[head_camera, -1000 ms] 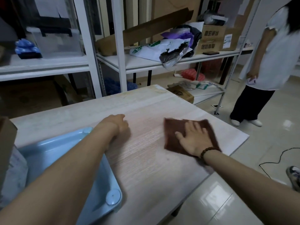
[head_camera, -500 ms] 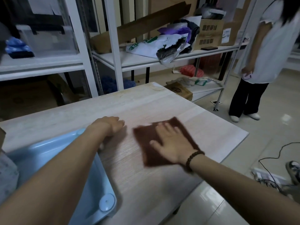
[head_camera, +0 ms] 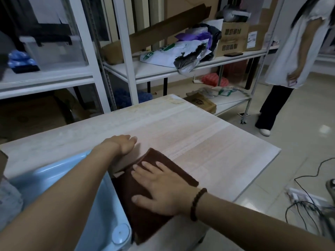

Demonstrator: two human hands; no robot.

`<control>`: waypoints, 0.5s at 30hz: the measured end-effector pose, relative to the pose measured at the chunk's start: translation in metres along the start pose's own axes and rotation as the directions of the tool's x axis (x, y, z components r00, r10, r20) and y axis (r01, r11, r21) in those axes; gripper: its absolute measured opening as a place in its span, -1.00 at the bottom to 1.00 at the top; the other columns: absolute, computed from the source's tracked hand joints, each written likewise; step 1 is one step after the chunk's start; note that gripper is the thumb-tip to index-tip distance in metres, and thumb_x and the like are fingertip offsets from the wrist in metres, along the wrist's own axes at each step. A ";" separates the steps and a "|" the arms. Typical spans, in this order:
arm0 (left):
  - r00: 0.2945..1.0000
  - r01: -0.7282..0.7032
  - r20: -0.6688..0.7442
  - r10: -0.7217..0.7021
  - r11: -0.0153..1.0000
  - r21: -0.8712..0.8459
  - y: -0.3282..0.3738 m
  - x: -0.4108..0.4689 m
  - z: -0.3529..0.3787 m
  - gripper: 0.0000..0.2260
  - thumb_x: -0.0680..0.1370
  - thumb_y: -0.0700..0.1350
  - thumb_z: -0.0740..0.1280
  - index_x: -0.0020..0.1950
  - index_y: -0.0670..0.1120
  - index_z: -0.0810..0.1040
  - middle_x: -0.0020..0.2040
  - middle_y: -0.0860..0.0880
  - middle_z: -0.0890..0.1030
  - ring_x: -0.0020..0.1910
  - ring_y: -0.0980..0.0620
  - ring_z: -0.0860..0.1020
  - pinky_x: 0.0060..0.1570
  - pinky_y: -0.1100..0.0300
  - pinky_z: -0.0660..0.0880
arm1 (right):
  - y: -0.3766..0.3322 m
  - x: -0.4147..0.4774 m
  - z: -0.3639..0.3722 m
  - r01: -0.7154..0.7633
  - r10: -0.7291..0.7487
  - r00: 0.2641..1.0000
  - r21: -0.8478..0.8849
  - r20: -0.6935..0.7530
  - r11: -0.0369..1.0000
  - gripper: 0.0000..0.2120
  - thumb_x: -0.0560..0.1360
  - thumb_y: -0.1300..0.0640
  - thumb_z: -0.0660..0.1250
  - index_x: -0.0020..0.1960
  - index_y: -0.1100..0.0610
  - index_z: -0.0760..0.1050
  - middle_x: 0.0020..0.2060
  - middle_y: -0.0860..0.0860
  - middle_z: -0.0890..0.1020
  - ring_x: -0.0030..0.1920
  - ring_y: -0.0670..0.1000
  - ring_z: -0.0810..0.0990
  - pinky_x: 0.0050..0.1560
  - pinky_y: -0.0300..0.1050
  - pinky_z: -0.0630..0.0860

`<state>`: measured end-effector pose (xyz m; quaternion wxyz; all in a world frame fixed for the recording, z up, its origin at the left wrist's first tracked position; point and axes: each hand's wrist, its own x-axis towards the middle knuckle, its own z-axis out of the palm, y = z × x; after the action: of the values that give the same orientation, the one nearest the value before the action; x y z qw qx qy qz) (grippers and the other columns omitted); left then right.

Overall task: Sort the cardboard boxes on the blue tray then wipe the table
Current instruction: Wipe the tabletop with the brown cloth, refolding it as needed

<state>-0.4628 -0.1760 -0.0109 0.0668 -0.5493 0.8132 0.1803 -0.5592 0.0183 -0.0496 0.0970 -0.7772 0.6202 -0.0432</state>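
A brown cloth [head_camera: 145,214] lies flat on the pale wooden table [head_camera: 208,142], right beside the blue tray [head_camera: 54,178] at the lower left. My right hand [head_camera: 161,187] presses down on the cloth with fingers spread and straight. My left hand [head_camera: 125,144] rests on the table just beyond the tray's far edge, fingers loosely curled and holding nothing. A corner of a cardboard box [head_camera: 2,163] shows at the left edge, with something in grey wrapping [head_camera: 9,201] below it by the tray.
White metal shelves [head_camera: 126,69] with boxes, bags and a clear bin stand behind the table. A person in a white top [head_camera: 297,51] stands at the right on the tiled floor. Cables and a power strip [head_camera: 304,198] lie on the floor right of the table.
My right hand has slid the brown cloth leftward and toward me across the table, up against the blue tray. My left hand has stayed by the tray's far edge.
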 end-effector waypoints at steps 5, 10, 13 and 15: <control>0.999 -0.027 0.030 0.027 1.000 -0.015 -0.003 -0.007 0.000 -0.45 0.68 0.22 -0.07 0.62 0.02 0.14 0.62 -0.06 0.16 0.58 -0.14 0.16 0.52 -0.06 0.07 | 0.125 -0.008 -0.031 -0.567 0.565 0.817 0.022 -0.116 0.824 -0.32 0.63 -0.30 0.02 0.63 0.03 0.10 0.64 0.00 0.12 0.62 0.04 0.03 0.57 0.08 -0.02; 0.999 -0.015 0.033 0.016 0.999 -0.035 -0.006 -0.005 -0.001 -0.41 0.65 0.28 -0.06 0.63 0.06 0.02 0.62 -0.09 0.15 0.58 -0.16 0.16 0.53 -0.08 0.07 | 0.090 0.022 -0.014 -0.656 0.659 0.744 0.065 -0.110 0.752 -0.30 0.64 -0.24 -0.04 0.65 0.13 -0.01 0.65 0.06 0.00 0.63 0.14 -0.09 0.58 0.18 -0.14; 1.000 0.020 0.018 -0.019 0.996 -0.084 -0.005 -0.012 0.001 -0.36 0.66 0.26 -0.03 0.62 0.07 -0.26 0.60 -0.19 0.18 0.54 -0.24 0.23 0.49 -0.07 0.14 | 0.015 0.029 0.001 -0.256 0.257 0.965 0.021 -0.042 0.966 -0.32 0.65 -0.26 -0.04 0.65 0.06 -0.03 0.66 -0.01 -0.04 0.64 0.04 -0.15 0.59 0.12 -0.21; 1.000 0.020 0.018 -0.018 0.993 -0.120 -0.003 -0.016 0.002 -0.33 0.66 0.24 -0.02 0.59 0.07 -0.36 0.58 -0.23 0.21 0.51 -0.26 0.28 0.48 -0.07 0.15 | 0.003 0.023 0.000 -0.131 0.131 0.991 0.013 0.008 0.991 -0.33 0.64 -0.28 -0.04 0.65 0.01 -0.02 0.65 -0.08 -0.04 0.63 -0.04 -0.15 0.59 0.08 -0.22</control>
<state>-0.4543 -0.1627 -0.0083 0.0422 -0.5586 0.7950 0.2327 -0.5568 -0.0042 -0.0516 0.1068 -0.7344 0.6692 -0.0382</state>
